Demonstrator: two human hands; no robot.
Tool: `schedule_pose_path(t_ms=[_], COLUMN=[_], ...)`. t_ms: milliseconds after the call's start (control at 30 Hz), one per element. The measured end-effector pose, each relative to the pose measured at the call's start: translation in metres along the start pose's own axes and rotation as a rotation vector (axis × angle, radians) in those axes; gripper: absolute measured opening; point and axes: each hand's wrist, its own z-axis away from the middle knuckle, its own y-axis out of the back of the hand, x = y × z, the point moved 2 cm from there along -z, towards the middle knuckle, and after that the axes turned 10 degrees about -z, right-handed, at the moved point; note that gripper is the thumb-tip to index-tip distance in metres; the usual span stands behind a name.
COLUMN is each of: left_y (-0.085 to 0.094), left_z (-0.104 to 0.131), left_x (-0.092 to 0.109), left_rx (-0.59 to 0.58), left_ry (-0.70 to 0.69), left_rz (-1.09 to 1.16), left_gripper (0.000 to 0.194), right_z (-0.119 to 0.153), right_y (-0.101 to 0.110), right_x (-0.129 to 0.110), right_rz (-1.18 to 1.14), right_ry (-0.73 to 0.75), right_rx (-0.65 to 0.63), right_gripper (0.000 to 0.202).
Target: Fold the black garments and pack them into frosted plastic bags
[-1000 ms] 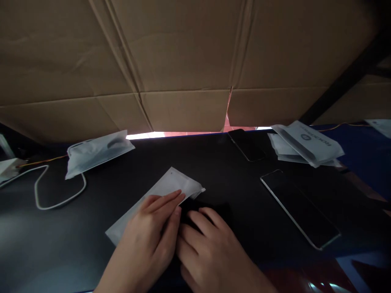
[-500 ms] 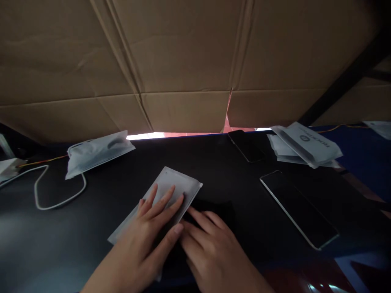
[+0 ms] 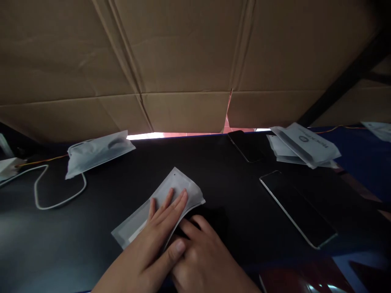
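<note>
A frosted white zip pouch (image 3: pixel 191 188) lies at a slant on the black tabletop, its long right edge lifted a little. My left hand (image 3: pixel 155 240) rests flat across it with fingers stretched out, and its thumb touches the back of my right hand. Close against that raised edge, my right hand (image 3: pixel 203 254) is curled, its fingertips hidden at or under the pouch. Whatever those fingers hold, if anything, cannot be seen. Part of a white strip shows through the pouch beside my left fingers.
A phone with a clear edge (image 3: pixel 297 209) lies to the right, a dark phone (image 3: pixel 246 146) behind it. Printed frosted pouches (image 3: pixel 308 144) are stacked at the back right. At the left are a filled pouch (image 3: pixel 99 152) and a white cable (image 3: pixel 61 203). Cardboard (image 3: pixel 183 53) stands behind.
The pouch has turned slightly and shifted right, and its right edge now bows upward. My right hand has moved in closer, below that edge, and my left fingers lie closer together.
</note>
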Motion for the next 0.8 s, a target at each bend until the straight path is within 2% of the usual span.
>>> schedule_pose_path(t_ms=[100,167,267,367,467,567,633,733,800], left_y=[0.000,0.001,0.002,0.010,0.022,0.028,0.026,0.016,0.010], left_z=[0.006,0.009,0.009,0.007,0.005,0.003,0.001,-0.003,-0.004], left_x=[0.009,0.016,0.015,0.002,-0.008,-0.004,0.003,0.013,0.016], left_rx=[0.024,0.033,0.053,0.172,0.249,0.299,0.343,0.330,0.310], left_ry=[0.032,-0.004,-0.053,-0.026,0.025,0.062,0.077,0.047,0.006], left_rz=[0.000,0.002,-0.043,-0.151,-0.188,-0.228,-0.286,-0.270,-0.212], left_gripper=[0.068,0.072,0.081,0.078,0.055,0.041,0.040,0.040,0.038], right_z=[-0.004,-0.003,-0.001,0.002,0.005,0.012,0.018,0.024,0.023], right_y=[-0.006,-0.014,-0.022,-0.017,-0.001,0.013,0.017,0.018,0.016], right_x=[0.002,0.001,0.000,0.002,0.006,0.011,0.013,0.012,0.011], right_rz=[-0.030,0.023,0.094,0.044,0.012,0.013,0.025,0.049,0.064], right_ry=[-0.186,-0.311,-0.417,-0.435,-0.366,-0.302,-0.269,-0.202,-0.171], right_rx=[0.145,0.257,0.332,0.319,0.282,0.187,0.105,-0.012,-0.020], right_gripper=[0.029,0.036,0.034,0.036,0.034,0.035,0.041,0.059,0.055])
